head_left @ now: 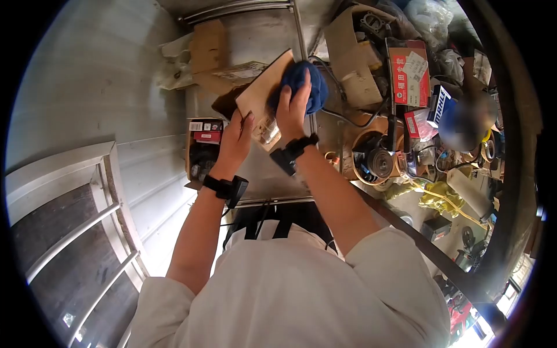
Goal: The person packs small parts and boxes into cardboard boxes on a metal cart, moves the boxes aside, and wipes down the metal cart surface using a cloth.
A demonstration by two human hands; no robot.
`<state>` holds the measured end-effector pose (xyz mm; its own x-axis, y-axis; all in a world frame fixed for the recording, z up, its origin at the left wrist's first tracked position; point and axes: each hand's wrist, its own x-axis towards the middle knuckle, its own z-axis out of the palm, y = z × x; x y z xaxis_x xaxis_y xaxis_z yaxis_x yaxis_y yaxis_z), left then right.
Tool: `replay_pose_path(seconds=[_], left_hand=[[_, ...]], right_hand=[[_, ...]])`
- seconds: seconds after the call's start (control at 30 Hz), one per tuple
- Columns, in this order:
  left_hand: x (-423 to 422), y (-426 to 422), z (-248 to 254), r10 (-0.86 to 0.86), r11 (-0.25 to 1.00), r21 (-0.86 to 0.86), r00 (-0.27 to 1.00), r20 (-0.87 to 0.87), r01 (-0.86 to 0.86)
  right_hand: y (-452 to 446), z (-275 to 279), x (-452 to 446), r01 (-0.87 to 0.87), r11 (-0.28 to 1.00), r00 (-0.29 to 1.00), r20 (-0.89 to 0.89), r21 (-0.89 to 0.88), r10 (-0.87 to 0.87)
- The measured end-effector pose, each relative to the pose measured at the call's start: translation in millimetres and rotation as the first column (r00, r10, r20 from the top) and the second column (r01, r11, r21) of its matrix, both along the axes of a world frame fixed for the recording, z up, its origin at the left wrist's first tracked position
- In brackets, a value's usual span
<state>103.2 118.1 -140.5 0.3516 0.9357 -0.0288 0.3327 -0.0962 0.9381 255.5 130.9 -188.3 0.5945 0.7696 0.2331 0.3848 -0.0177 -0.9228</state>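
Note:
An open cardboard box (264, 87) is held up in front of me, tilted, with clear tape across its lower part. My left hand (235, 139) is closed on the box's lower left edge, its fingers partly hidden behind the cardboard. At the box's right side is a rounded, dark blue bundle (313, 87) that looks like cloth. My right hand (293, 110) lies against this bundle, fingers curved over its near side and thumb towards the box. Whether the bundle is inside the box or beside it, I cannot tell.
Below the hands is a metal shelf (272, 182). To the left stand a box of small cartons (203, 130) and a brown carton (210, 46). On the right are an open carton (351, 58), a red-and-white box (409, 75), a tub of metal parts (377, 159) and cables.

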Motion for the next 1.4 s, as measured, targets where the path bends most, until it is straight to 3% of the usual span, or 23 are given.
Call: replay_pose_path(seconds=[0.07,0.13,0.27,0.3,0.4,0.53,0.6,0.67,0.7,0.8,0.9,1.0,1.1,1.17,1.2,1.3,1.4], left_hand=[[8.1,6.7,4.1,0.023,0.999,0.030,1.000,-0.001,-0.023],[16.4,11.3,6.1,0.074,0.991,0.114,0.997,-0.003,-0.074],[19.0,15.1,9.5,0.104,0.992,0.079,0.994,-0.035,-0.101],[19.6,15.2,11.1,0.098,0.993,0.078,0.993,-0.059,-0.093],[19.6,10.8,6.0,0.029,0.982,0.188,0.989,-0.144,-0.001],[17.1,-7.9,0.5,-0.068,0.944,0.290,0.954,-0.292,0.156],[18.5,-18.0,1.7,-0.111,0.926,0.293,0.912,-0.395,0.240],[19.5,-25.1,2.1,-0.142,0.888,0.342,0.891,-0.430,0.306],[18.6,-28.6,2.7,-0.229,0.909,0.215,0.859,-0.458,0.358],[7.2,-35.7,-1.7,-0.320,0.923,0.102,0.887,-0.334,0.372],[-18.9,-42.6,-10.9,-0.064,0.914,0.368,0.955,-0.289,0.172],[-53.0,-39.7,-34.5,0.176,0.983,-0.039,0.979,-0.099,-0.180],[-75.6,-28.3,-63.6,0.142,0.912,-0.377,0.986,-0.086,-0.164],[-84.5,-20.3,-128.3,0.123,0.872,-0.474,0.992,-0.028,-0.122],[-81.7,-16.8,-135.5,0.160,0.836,-0.534,0.987,0.024,-0.123],[-61.7,-4.4,-122.7,0.381,0.675,-0.725,0.907,0.181,-0.139],[-46.5,14.9,-127.0,0.495,0.496,-0.834,0.868,0.045,-0.240]], right_hand=[[-17.2,-15.0,-18.0,0.097,0.990,0.969,-0.235,0.105,-0.070],[-45.2,-13.6,-40.5,0.020,0.999,0.986,-0.166,0.043,-0.012],[-87.2,7.0,-59.4,-0.198,0.973,0.978,-0.097,-0.118,0.187],[-89.9,5.7,-62.2,-0.152,0.985,0.987,-0.057,-0.081,0.147],[-97.7,7.6,-35.9,-0.218,0.951,0.973,-0.125,-0.218,0.194],[-108.2,30.3,6.1,-0.147,0.988,0.850,-0.515,-0.036,0.108],[-99.7,42.6,9.9,0.001,1.000,0.939,-0.344,0.015,0.004],[-81.9,75.9,-3.7,0.003,0.992,0.958,-0.284,-0.129,-0.040],[-75.7,84.8,-9.2,0.008,0.980,0.966,-0.251,-0.199,-0.059],[-64.2,56.8,3.1,-0.063,0.922,0.998,-0.032,-0.381,0.055],[-69.7,39.9,31.6,-0.017,0.924,0.983,-0.175,-0.383,-0.054],[-87.4,32.5,65.6,-0.098,0.918,0.940,-0.339,-0.385,-0.042],[-107.5,37.5,63.5,-0.187,0.896,0.829,-0.554,-0.403,-0.077],[-126.5,18.7,68.4,-0.233,0.884,0.741,-0.663,-0.405,-0.109],[-132.8,19.4,65.4,-0.242,0.884,0.716,-0.689,-0.401,-0.116],[-148.4,24.5,48.9,-0.227,0.861,0.666,-0.718,-0.454,-0.203],[-152.9,27.9,40.2,-0.203,0.821,0.729,-0.643,-0.533,-0.238]])
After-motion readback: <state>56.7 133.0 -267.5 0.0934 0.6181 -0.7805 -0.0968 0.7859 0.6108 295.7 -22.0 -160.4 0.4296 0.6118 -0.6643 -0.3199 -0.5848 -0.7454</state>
